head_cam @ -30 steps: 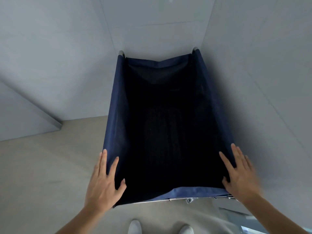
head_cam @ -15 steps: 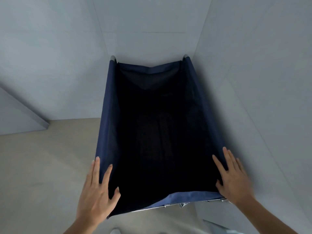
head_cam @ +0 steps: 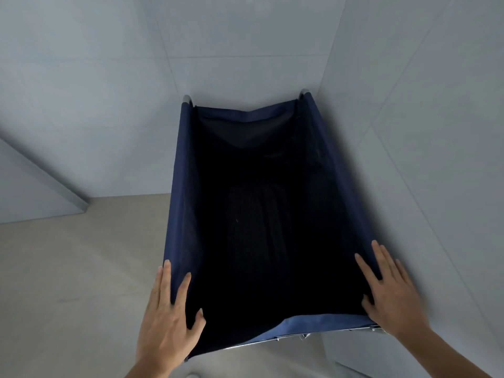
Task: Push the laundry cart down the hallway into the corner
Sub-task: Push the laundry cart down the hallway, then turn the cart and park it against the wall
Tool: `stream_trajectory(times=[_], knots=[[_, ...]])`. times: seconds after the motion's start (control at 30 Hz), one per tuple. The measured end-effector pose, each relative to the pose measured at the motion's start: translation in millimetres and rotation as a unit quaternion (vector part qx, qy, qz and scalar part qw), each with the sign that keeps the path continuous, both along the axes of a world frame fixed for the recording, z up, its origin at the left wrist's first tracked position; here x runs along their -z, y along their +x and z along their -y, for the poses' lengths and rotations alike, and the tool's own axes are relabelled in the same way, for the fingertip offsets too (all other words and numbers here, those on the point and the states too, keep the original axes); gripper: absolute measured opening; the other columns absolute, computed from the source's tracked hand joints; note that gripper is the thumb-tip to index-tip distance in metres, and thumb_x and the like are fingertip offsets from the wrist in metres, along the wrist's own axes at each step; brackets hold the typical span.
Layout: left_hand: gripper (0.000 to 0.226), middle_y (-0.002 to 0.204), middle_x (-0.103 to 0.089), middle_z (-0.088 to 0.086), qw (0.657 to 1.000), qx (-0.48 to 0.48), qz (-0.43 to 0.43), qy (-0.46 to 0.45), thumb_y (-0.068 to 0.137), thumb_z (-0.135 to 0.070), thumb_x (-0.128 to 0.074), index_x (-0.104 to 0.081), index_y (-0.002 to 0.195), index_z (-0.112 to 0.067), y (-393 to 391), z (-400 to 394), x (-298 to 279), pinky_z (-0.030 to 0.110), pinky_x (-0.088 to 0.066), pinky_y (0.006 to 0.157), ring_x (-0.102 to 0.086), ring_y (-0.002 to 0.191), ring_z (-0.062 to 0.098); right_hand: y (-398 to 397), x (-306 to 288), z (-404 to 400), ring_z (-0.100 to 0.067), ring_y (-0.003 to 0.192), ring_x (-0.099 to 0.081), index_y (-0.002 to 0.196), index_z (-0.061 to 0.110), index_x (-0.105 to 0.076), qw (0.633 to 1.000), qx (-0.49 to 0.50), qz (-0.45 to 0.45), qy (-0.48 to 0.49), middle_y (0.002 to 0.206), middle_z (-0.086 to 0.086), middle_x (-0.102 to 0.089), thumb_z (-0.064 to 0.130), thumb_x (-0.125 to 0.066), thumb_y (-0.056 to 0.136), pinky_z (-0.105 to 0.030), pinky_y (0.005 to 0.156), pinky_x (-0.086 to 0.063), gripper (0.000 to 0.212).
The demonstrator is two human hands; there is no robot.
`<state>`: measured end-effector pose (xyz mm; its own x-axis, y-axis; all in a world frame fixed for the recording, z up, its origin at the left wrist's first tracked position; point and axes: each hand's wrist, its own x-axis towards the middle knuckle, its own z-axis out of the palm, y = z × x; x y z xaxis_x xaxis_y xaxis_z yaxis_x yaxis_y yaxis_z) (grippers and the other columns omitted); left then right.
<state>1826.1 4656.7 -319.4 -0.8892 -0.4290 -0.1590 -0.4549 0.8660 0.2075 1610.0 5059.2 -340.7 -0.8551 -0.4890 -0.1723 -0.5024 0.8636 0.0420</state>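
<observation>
The laundry cart is a deep navy fabric bin on a metal frame, and its dark inside looks empty. Its far end, with two metal posts, stands at the back wall. Its right side runs close along the right wall. My left hand lies flat over the near left corner, fingers spread on both sides of the rim. My right hand rests flat on the near right corner, fingers apart and not curled around the rim.
Beige floor stretches out to the left of the cart. A pale wall panel juts in at the far left. Grey tiled walls close the corner ahead and to the right.
The cart sits a little lower and further left in view than a second ago, and my shoes have dropped out of sight. Both hands stay on the same corners.
</observation>
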Motion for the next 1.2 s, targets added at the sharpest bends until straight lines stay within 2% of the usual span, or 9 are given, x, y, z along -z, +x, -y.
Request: stream_trajectory(times=[0.2,0.4,0.6,0.67,0.77,0.9,0.97,1.1,1.2], knots=[[0.077,0.166,-0.019,0.028,1.0,0.005,0.001,-0.012,0.085,-0.055,-0.038,-0.058,0.142,-0.007,2,2,0,0.04,-0.021,0.118,-0.032,0.149,0.045,2,-3,3,-0.044,0.149,-0.044,0.148,0.01,-0.058,1.0,0.011,0.005,0.007,0.169,-0.026,-0.03,0.013,-0.092,0.05,-0.061,0.112,-0.044,0.104],[0.078,0.16,-0.033,0.03,0.999,0.032,0.001,0.007,0.079,-0.048,-0.043,-0.057,0.142,-0.005,4,7,-12,0.059,-0.051,0.102,-0.047,0.139,0.049,8,-15,15,-0.048,0.143,-0.051,0.146,0.009,-0.061,0.997,0.05,0.035,0.039,0.164,-0.028,-0.039,0.015,-0.098,0.041,-0.067,0.101,-0.05,0.111],[0.072,0.152,-0.046,0.029,0.988,0.146,0.002,-0.042,0.083,-0.047,-0.042,-0.059,0.141,-0.008,-20,71,-29,0.048,-0.052,0.103,-0.06,0.131,0.041,17,-23,47,-0.047,0.136,-0.058,0.144,0.009,-0.062,0.991,0.123,0.046,0.042,0.155,-0.027,-0.052,0.019,-0.101,0.037,-0.071,0.095,-0.052,0.114],[0.07,0.152,-0.047,0.028,0.977,0.202,-0.005,-0.064,0.084,-0.047,-0.042,-0.061,0.14,-0.009,-41,104,-34,0.045,-0.04,0.11,-0.06,0.131,0.04,22,-27,62,-0.048,0.135,-0.059,0.143,0.009,-0.064,0.985,0.162,0.042,0.032,0.153,-0.027,-0.054,0.019,-0.102,0.037,-0.071,0.094,-0.052,0.113],[0.072,0.158,-0.04,0.023,0.948,0.309,-0.011,-0.073,0.086,-0.055,-0.048,-0.057,0.144,-0.014,-79,157,-43,0.044,-0.022,0.116,-0.053,0.139,0.037,36,-41,94,-0.047,0.143,-0.051,0.148,0.011,-0.059,0.973,0.229,0.029,0.018,0.158,-0.025,-0.049,0.021,-0.1,0.049,-0.069,0.102,-0.048,0.107],[0.089,0.162,-0.037,0.014,0.866,0.494,0.015,-0.076,0.079,-0.081,-0.05,-0.052,0.148,-0.025,-131,210,-50,0.046,-0.02,0.117,-0.04,0.148,0.031,56,-45,118,-0.047,0.149,-0.043,0.154,0.012,-0.052,0.949,0.315,-0.022,0.018,0.162,-0.025,-0.043,0.023,-0.096,0.063,-0.065,0.108,-0.043,0.101],[0.097,0.163,-0.037,0.011,0.834,0.545,0.034,-0.08,0.076,-0.089,-0.044,-0.049,0.15,-0.027,-157,227,-48,0.046,-0.02,0.116,-0.036,0.15,0.028,58,-43,129,-0.045,0.153,-0.037,0.157,0.014,-0.046,0.936,0.348,-0.042,0.023,0.166,-0.024,-0.038,0.028,-0.093,0.07,-0.063,0.113,-0.04,0.099],[0.105,0.165,-0.034,0.007,0.785,0.612,0.058,-0.078,0.069,-0.093,-0.045,-0.047,0.152,-0.028,-196,232,-38,0.047,-0.018,0.116,-0.034,0.151,0.025,49,-40,145,-0.036,0.164,-0.007,0.168,0.022,-0.013,0.914,0.405,-0.006,0.03,0.176,-0.017,-0.008,0.045,-0.069,0.093,-0.054,0.128,-0.02,0.096],[0.105,0.167,-0.028,0.003,0.748,0.657,0.061,-0.072,0.068,-0.094,-0.045,-0.043,0.153,-0.032,-222,223,-25,0.051,-0.013,0.118,-0.027,0.154,0.024,30,-34,150,-0.034,0.164,-0.003,0.168,0.02,-0.003,0.907,0.42,-0.011,0.017,0.177,-0.015,-0.001,0.048,-0.064,0.096,-0.052,0.129,-0.019,0.098]])
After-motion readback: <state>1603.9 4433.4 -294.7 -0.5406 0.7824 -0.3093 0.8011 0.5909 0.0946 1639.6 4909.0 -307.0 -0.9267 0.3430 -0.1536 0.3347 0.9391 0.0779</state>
